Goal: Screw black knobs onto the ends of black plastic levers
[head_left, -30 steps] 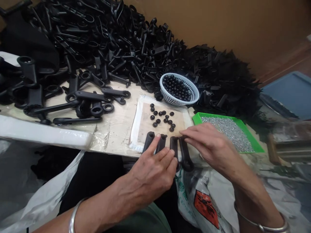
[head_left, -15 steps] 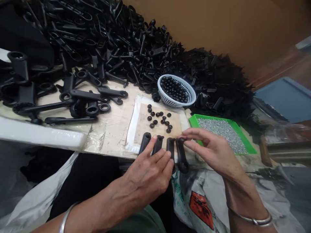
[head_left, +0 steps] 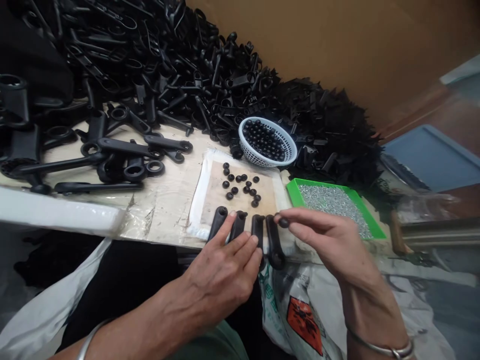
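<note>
Several black plastic crank handles (head_left: 275, 242) lie side by side over the table's front edge, with their narrow ends pointing away from me. My left hand (head_left: 225, 272) rests across the left ones, its fingers stretched out and lying on them. At the right end of the row, my right hand (head_left: 330, 240) pinches a small round black knob (head_left: 284, 222) between thumb and fingertips. The knob is beside the tip of the rightmost handle; I cannot tell whether they touch. More small black knobs (head_left: 234, 190) are scattered on the white-edged board (head_left: 268, 185) just beyond the handles.
A pale blue basket (head_left: 268, 159) of black knobs stands behind the board. To its right is a green tray (head_left: 296, 194) of small metal pieces (head_left: 333, 205). A large heap of black plastic parts (head_left: 180, 75) covers the back; loose crank arms (head_left: 127, 146) lie at left.
My right hand has drawn slightly away from the rightmost handle's tip, and the knob now shows in its pinch. My left hand stays on the handles. The view has shifted a little.
</note>
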The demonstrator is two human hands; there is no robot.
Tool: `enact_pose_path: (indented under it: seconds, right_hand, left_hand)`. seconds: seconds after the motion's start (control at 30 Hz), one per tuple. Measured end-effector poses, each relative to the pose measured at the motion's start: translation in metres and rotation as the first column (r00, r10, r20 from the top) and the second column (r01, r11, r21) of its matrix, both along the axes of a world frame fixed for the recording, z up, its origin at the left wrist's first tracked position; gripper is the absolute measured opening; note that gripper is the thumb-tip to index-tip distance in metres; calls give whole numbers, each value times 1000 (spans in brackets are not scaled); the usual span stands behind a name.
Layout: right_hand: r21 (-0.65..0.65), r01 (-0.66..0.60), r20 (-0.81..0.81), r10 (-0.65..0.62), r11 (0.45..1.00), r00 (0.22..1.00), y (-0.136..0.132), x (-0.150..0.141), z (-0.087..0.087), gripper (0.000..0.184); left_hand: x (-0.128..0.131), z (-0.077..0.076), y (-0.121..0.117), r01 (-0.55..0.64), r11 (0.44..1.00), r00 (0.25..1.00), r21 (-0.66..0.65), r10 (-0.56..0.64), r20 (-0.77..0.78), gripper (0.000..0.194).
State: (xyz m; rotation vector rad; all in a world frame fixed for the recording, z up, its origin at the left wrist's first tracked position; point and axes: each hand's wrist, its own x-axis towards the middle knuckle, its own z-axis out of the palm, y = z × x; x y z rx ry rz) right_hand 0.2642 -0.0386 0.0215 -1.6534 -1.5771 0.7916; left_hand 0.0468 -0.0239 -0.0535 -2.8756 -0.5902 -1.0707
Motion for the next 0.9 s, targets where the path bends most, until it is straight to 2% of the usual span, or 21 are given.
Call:
enact_pose_path:
  seconds: [0.17,0.27,0.33,0.43,0.53,0.6,0.7,0.9]
  right_hand:
    - [-99,14,-262,-39,995,964,-3,10,-6,19]
    - [-96,9,-278,-35,995,960,-3,11,-7,20]
    - [-60,21,-177,-31,998,984,-2,7,-4,18]
    - [84,-54,155,40,995,987,1,-3,0,16]
    - [200,-244,483,121,949,867,5,-15,0,18]
    - [209,-318,610,130,925,781,8,-19,-3,21]
    - [179,-360,692,143,916,708,10,-19,-9,23]
    - [170,-428,740,172,887,650,11,-16,-12,23]
  left_hand:
    - [1,-3,-1,9,1000,1000,5,-9,15,22]
    - [1,-2,-1,2,1000,1000,-2,-2,15,22]
    - [1,0,-1,-1,1000,1000,-6,1,5,21]
    - [0,4,-1,-3,999,1000,-33,2,-20,19]
    - [-1,6,-2,-1,998,999,-59,-1,-38,19]
    - [-1,6,-2,1,998,998,-62,-4,-55,19]
    - [0,5,-2,-6,998,998,-59,2,-61,18]
    - [1,3,-3,-3,999,1000,-47,2,-24,18]
